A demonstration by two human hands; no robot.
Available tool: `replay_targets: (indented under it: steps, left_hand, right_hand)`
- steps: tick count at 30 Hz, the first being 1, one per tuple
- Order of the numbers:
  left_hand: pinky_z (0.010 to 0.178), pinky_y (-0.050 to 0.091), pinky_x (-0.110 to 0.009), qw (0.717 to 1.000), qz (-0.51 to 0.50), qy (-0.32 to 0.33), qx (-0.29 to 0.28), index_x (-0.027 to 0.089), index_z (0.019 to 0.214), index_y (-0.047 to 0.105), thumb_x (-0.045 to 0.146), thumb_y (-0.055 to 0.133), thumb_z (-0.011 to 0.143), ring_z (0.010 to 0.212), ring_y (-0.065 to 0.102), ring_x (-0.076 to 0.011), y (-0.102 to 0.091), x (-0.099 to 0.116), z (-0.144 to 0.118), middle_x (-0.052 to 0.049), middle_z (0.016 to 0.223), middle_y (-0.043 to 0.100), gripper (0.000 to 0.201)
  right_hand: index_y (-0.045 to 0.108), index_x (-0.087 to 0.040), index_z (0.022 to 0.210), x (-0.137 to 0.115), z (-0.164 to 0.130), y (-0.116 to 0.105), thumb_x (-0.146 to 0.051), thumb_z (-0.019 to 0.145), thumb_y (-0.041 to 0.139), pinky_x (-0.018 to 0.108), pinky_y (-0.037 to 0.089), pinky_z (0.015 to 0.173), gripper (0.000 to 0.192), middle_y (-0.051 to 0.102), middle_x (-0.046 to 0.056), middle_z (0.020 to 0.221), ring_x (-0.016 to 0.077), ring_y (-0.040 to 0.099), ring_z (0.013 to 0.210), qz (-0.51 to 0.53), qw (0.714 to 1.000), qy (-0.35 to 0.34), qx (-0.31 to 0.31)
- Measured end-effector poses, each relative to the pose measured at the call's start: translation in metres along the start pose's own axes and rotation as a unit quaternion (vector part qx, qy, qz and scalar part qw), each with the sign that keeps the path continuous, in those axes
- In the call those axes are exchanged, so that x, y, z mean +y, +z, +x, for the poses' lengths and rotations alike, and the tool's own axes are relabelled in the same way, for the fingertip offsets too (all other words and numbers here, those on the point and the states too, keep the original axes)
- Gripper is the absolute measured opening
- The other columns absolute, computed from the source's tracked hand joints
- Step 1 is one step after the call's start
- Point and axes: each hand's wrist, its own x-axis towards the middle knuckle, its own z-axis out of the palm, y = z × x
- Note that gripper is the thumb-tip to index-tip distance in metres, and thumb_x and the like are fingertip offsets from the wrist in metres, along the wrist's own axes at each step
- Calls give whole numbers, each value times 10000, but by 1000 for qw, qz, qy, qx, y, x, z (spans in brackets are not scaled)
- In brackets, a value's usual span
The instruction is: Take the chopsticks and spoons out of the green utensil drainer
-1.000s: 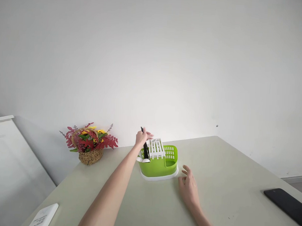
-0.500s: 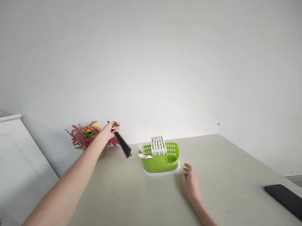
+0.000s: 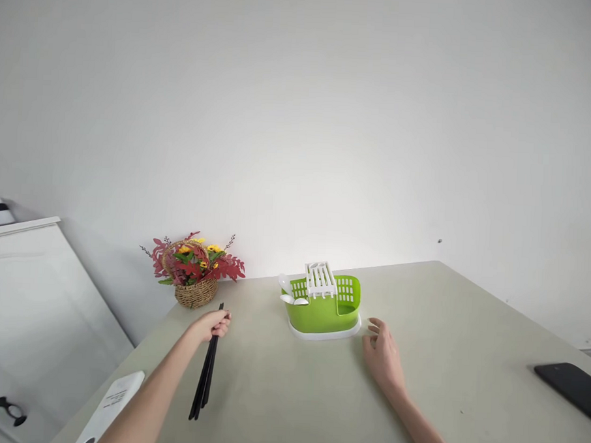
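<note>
Black chopsticks (image 3: 204,377) lie slanted on the table (image 3: 467,333), upper ends pinched in the closed left hand (image 3: 211,323); thin, stiff, light and probably slick, they are best gripped together near that end. Right of them stands the green caddy (image 3: 325,308), then the right hand (image 3: 383,357), open, resting flat.
</note>
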Motion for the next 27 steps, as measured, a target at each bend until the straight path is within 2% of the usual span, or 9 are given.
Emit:
replay_targets:
  steps: [3, 7, 10, 12, 14, 18, 22, 27]
  left_hand:
    - [925, 580, -464, 997, 67, 14, 39, 172, 1314, 599, 379, 646, 980, 1107, 655, -245, 2, -27, 4, -106, 1309, 629, 396]
    - [923, 577, -458, 978, 165, 76, 105, 168, 1291, 610, 388, 645, 980, 1090, 660, -237, 9, -51, 8, -98, 1287, 640, 382]
    - [924, 538, -420, 946, 240, 145, 160, 165, 981, 691, 387, 633, 970, 1086, 663, -281, 15, -61, 11, -94, 1075, 700, 230]
    - [910, 503, -397, 920, 282, 192, 194, 196, 760, 639, 367, 615, 961, 1086, 662, -327, 19, -67, 14, -104, 905, 702, 265]
    - [880, 488, -391, 892, 316, 232, 224, 217, 699, 584, 355, 593, 956, 1045, 670, -346, 22, -72, 16, -108, 822, 689, 292]
    - [854, 491, -389, 841, 372, 290, 264, 221, 753, 578, 342, 539, 953, 964, 676, -328, 28, -81, 21, -114, 837, 681, 237]
    - [904, 502, -396, 795, 422, 329, 285, 186, 887, 619, 315, 504, 946, 1009, 655, -309, 33, -90, 25, -143, 992, 657, 183]
    - [983, 480, -464, 756, 468, 340, 306, 162, 1080, 634, 352, 446, 983, 1133, 596, -333, 35, -98, 27, -174, 1148, 639, 284]
  right_hand:
    - [553, -199, 1303, 1, 0, 0, -328, 961, 547, 473, 526, 954, 365, 671, 105, 1204, 257, 671, 1078, -4, 1000, 2, -3]
    - [595, -188, 1289, 1, -1, -3, -418, 975, 638, 463, 537, 941, 392, 657, 76, 1231, 228, 659, 1070, -8, 1000, 5, -6]
    - [567, -192, 1300, 0, -1, -5, -346, 975, 575, 470, 522, 965, 360, 659, 95, 1228, 245, 657, 1101, -13, 1000, 5, -17]
    - [541, -205, 1307, -1, -1, -7, -305, 946, 505, 467, 511, 976, 376, 657, 113, 1238, 261, 655, 1125, -15, 1000, 6, -25]
    - [529, -217, 1302, -2, -2, -9, -310, 912, 467, 458, 509, 970, 405, 655, 119, 1248, 273, 654, 1142, -16, 999, 6, -31]
    - [532, -228, 1261, -6, -4, -10, -345, 872, 462, 441, 518, 933, 412, 658, 112, 1229, 279, 656, 1135, -12, 999, -2, -48]
    - [534, -245, 1222, -10, -8, -10, -355, 848, 466, 420, 516, 925, 396, 648, 92, 1202, 266, 647, 1130, -5, 998, -22, -67]
    - [516, -258, 1229, -12, -11, -11, -369, 848, 474, 405, 520, 890, 399, 608, 94, 1247, 270, 622, 1162, -3, 996, -23, -85]
